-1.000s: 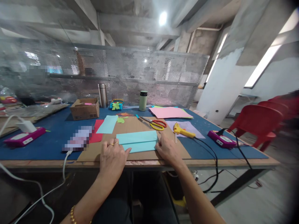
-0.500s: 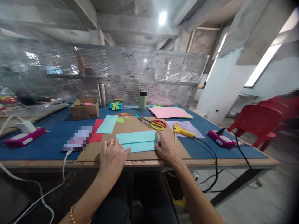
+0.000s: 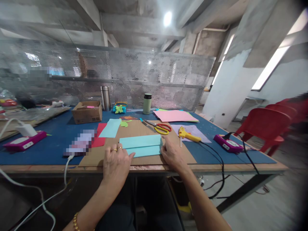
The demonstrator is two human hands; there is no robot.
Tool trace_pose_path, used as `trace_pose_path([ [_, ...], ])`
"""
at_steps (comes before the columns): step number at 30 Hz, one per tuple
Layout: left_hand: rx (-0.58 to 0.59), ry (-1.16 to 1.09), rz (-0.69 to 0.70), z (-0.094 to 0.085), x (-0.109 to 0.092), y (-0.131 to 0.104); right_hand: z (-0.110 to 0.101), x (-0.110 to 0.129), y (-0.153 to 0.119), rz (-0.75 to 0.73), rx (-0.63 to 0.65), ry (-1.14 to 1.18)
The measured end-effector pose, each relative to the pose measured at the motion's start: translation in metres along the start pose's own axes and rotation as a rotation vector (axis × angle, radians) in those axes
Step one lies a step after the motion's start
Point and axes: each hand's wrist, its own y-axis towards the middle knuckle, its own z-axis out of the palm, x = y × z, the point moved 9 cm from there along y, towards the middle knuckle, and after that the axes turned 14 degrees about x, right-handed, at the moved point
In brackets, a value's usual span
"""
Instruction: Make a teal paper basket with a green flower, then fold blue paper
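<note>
A folded light-blue paper [image 3: 144, 146] lies on the brown cardboard [image 3: 138, 128] in front of me. At its left end is my left hand [image 3: 117, 162], with rings on it, its fingers bent over the paper and the thumb on the lower edge. My right hand [image 3: 172, 153] grips the right end, fingers curled at the edge. Just beyond the paper rest scissors [image 3: 163, 129] with red and yellow handles and a cutter knife [image 3: 148, 125]. A yellow glue gun [image 3: 189, 134] lies on purple paper [image 3: 202, 133] to the right.
Light-blue [image 3: 110, 128] and red sheets [image 3: 98, 142] and a phone [image 3: 80, 143] lie left. Behind stand a carton [image 3: 87, 112], a steel flask [image 3: 105, 98] and a green bottle [image 3: 147, 104]. Pink paper [image 3: 175, 115] is back right. Purple power strips [image 3: 228, 143] sit at both sides.
</note>
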Motion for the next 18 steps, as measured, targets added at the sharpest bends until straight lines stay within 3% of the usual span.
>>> trace_pose_path([
  [18, 0.064, -0.017, 0.009, 0.0022, 0.0003, 0.0016, -0.0013, 0.0041, -0.0010, 0.020, -0.007, -0.061],
])
